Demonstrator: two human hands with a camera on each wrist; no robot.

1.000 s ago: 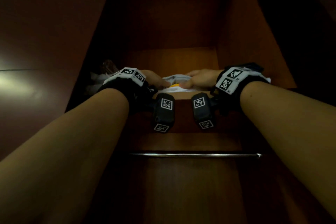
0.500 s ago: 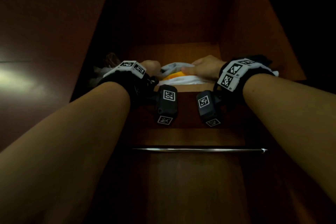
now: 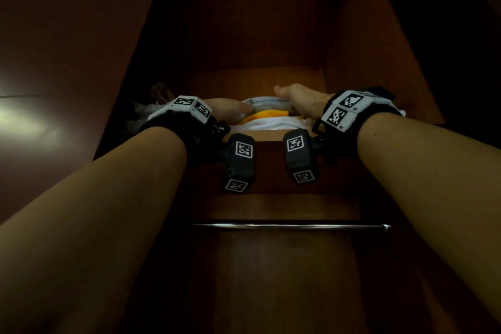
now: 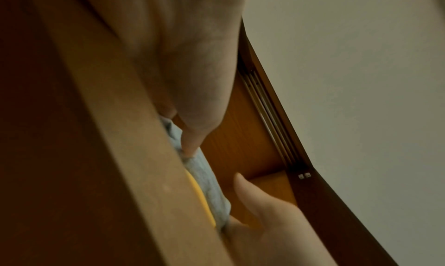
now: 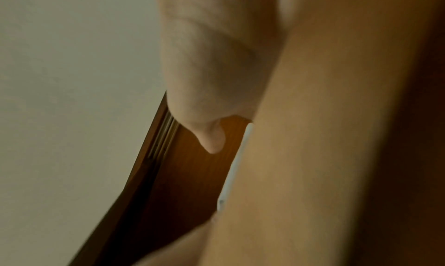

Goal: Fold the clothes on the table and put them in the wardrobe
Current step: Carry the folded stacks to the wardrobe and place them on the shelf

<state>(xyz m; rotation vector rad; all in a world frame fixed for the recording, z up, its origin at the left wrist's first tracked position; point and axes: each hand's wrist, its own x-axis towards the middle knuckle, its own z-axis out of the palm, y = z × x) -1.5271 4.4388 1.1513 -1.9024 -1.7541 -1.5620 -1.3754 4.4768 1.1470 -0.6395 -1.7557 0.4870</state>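
Note:
A folded stack lies on the high wardrobe shelf [image 3: 268, 135]: a grey garment [image 3: 260, 102] on top, a yellow one [image 3: 267, 114] under it and a white one [image 3: 273, 124] at the bottom. My left hand [image 3: 229, 109] rests at the stack's left end, and a straight finger [image 4: 191, 144] presses the grey garment [image 4: 207, 182]. My right hand [image 3: 298, 99] lies across the right end with its thumb [image 4: 243, 186] lifted off. In the right wrist view only the thumb [image 5: 211, 140] and a white cloth edge [image 5: 234, 165] show. The other fingers are hidden.
Crumpled pale and dark items [image 3: 151, 107] sit at the shelf's left end. A metal hanging rail [image 3: 290, 226] runs below the shelf. Wooden wardrobe walls [image 3: 360, 62] close in on both sides, with a glossy door [image 3: 62, 68] at left. A sliding-door track [image 4: 269, 121] runs overhead.
Both hands have reached higher and further in over the shelf with the stack. The right thumb, which lay on the cloth, has lifted.

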